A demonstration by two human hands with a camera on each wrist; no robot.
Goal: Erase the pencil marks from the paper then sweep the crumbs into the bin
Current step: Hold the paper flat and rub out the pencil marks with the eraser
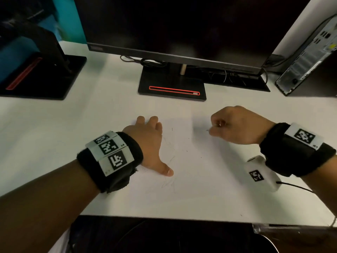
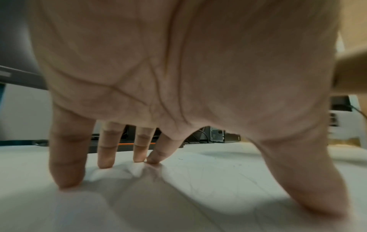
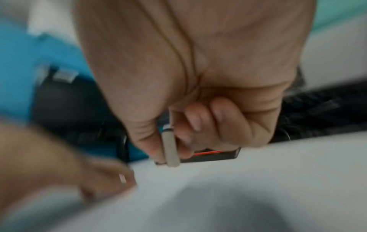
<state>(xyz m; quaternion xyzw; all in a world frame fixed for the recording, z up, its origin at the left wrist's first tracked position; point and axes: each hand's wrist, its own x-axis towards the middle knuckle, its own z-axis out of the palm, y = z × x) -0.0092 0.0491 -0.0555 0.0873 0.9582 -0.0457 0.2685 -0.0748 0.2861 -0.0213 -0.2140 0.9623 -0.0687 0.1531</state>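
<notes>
My left hand (image 1: 147, 143) lies spread, fingers straight, with the fingertips (image 2: 67, 180) and thumb pressed flat on the paper (image 1: 191, 170), which rests on the white bench (image 1: 73, 125) in front of the monitor stand (image 1: 172, 84). My right hand (image 1: 237, 125) is clenched near the paper's far right area, thumb and fingers pinching a slim whitish eraser stick (image 3: 170, 150); the stick points downward, its tip close to the sheet, but I cannot tell whether it touches. Faint pencil marks (image 1: 171, 156) run just beside my left hand, between both hands. Small dark crumbs (image 1: 187, 151) are scattered on the paper between the hands. The right wrist view is blurred.
</notes>
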